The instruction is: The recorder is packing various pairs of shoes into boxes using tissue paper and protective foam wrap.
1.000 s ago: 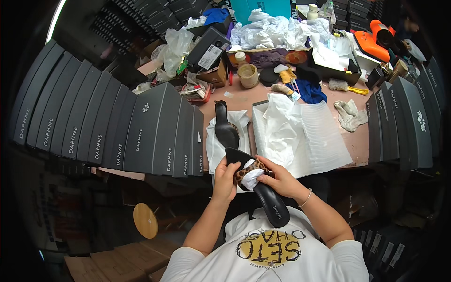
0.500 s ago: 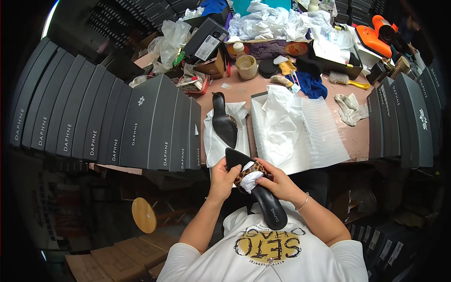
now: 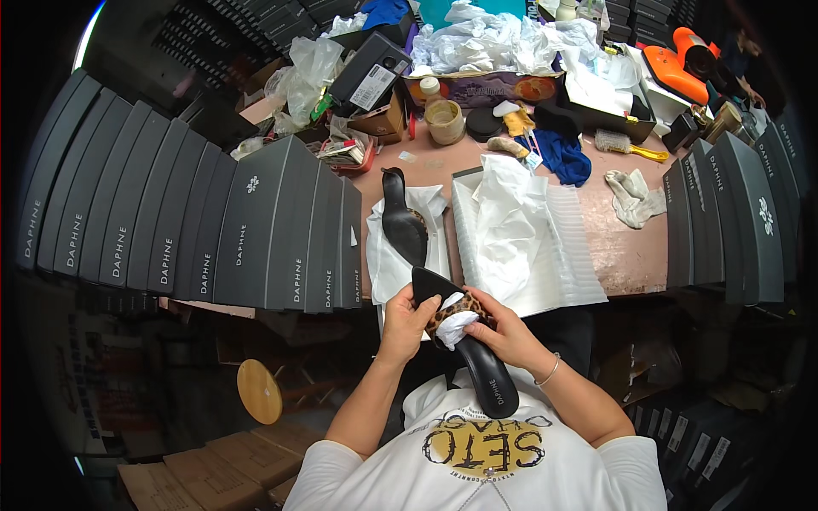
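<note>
1. I saw the table point(image 3: 596, 247), pinkish and cluttered, as the largest thing ahead of me, with rows of dark grey boxes point(image 3: 196, 230) standing on edge along my left and more of them on my right.
2. An open box lined with white tissue paper point(image 3: 520, 230) lay on the table just beyond my hands, and a second black shoe point(image 3: 402, 220) rested on white paper just left of it, toe pointing away from me.
3. The black shoe point(image 3: 481, 362) I was working on was off the table, held between both hands close to my chest, its insole facing up and its leopard-print strap point(image 3: 443, 311) near the toe end.
4. My left hand point(image 3: 407, 317) was wrapped around the toe end, thumb on top of the sole edge.
5. My right hand point(image 3: 503, 328) gripped the shoe at the strap, its fingers pressing a wad of white tissue point(image 3: 456, 325) under the strap.
6. I judged the shoe light and fairly stiff through the sole, with a smooth insole that could slip; the strap looked soft and easy to deform, so the sole edges at toe and mid-length seemed the safer hold.
7. The tissue I judged featherlight and easily torn, best pinched loosely.
</note>
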`<act>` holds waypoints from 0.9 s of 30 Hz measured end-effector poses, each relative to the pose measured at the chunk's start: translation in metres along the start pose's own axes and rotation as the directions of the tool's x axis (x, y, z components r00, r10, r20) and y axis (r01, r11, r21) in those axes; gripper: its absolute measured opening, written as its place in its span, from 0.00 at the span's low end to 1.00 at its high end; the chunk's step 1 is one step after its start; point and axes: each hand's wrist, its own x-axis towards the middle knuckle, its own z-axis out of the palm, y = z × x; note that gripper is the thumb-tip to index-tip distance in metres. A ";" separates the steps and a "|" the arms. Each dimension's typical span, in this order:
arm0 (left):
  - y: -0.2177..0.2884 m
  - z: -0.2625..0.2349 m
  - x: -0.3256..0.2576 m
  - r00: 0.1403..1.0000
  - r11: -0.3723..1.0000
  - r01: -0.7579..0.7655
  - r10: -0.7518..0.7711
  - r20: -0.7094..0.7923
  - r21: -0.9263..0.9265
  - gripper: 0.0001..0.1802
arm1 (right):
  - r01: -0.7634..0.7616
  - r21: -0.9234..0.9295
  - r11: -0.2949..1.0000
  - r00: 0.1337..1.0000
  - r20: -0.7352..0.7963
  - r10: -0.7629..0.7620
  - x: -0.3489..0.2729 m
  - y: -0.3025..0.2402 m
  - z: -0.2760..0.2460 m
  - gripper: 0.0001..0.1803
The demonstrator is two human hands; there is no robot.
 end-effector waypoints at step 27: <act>0.001 -0.011 0.005 0.981 0.988 0.129 -0.140 0.133 0.089 0.10 | -0.114 0.289 0.951 0.991 -0.030 0.128 -0.010 0.013 0.006 0.30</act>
